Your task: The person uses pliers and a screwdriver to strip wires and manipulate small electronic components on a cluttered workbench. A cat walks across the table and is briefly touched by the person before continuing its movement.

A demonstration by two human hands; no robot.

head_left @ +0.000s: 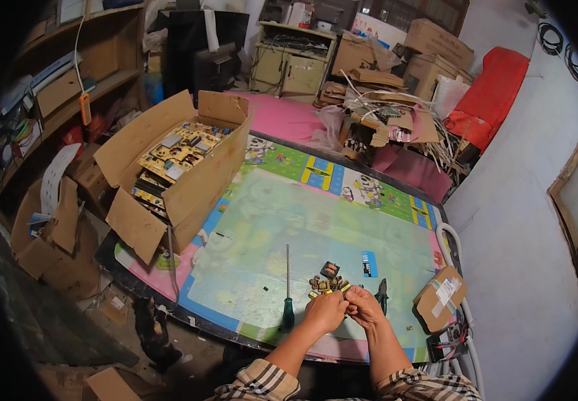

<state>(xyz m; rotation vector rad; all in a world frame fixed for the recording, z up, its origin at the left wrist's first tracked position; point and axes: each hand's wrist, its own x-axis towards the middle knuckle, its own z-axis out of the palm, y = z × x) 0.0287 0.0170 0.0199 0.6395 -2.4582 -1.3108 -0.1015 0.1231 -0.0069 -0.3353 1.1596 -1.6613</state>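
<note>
My left hand (327, 312) and my right hand (365, 306) meet over the near part of the table, fingers pinched together. What they hold, if anything, is hidden by the fingers. Just beyond them lies a small heap of electronic components (322, 283), with a dark, blocky transformer-like part (330, 269) at its far side. To the left of my left hand a screwdriver (289, 309) with a green handle points away from me. Pliers (383, 291) with dark handles rest close by my right hand. Farther off is a small blue card (369, 264).
An open cardboard box (210, 172) full of circuit boards (182, 148) stands at the table's left. A smaller carton (440, 299) and a white hose (461, 267) line the right edge. On the floor at left is a dark cat (154, 331). Scrap cardboard (382, 100) is piled behind.
</note>
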